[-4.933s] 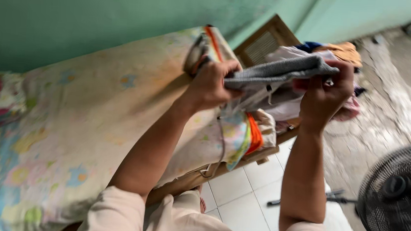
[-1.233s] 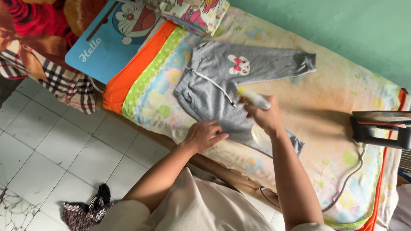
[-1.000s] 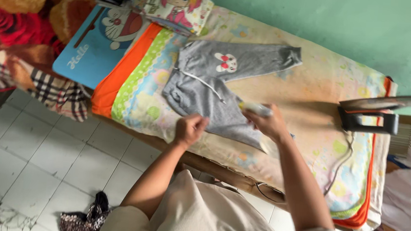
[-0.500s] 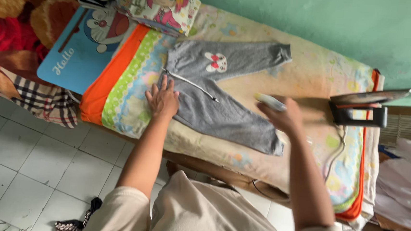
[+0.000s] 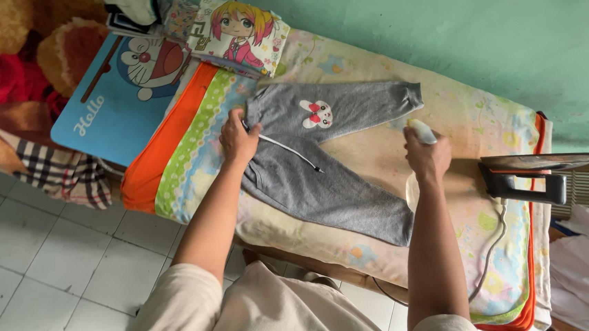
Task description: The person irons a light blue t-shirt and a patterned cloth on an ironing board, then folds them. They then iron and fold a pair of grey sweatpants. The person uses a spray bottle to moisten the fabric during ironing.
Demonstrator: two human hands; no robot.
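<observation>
Trousers point(image 5: 322, 160) of small grey fleece, with a white rabbit patch and a white drawstring, lie spread flat on the padded board under its faded floral cotton cover point(image 5: 464, 108), the legs splayed toward the person's right. The left hand point(image 5: 239, 139) rests palm down on the waistband, fingers spread and gripping nothing, just pinning the cloth. The right hand point(image 5: 426, 156) hovers past the cuff of the upper leg with its fingers curled around a small pale spray bottle point(image 5: 421, 131), whose white nozzle pokes out above the knuckles. An electric iron point(image 5: 530, 176), black-handled, stands tipped on its heel just beyond that hand, its cord trailing down over the board's edge. A folded cartoon-print cloth point(image 5: 238, 36) and a blue cartoon lap tray point(image 5: 123, 91) sit at the far left end, well apart from the work.

The likeliest trouble is the iron: it is close to the right forearm, and a careless swing or a snag on the hanging cord could knock it over onto the cover or off the edge. Spraying with the nozzle turned away would wet the cover rather than the trousers.
</observation>
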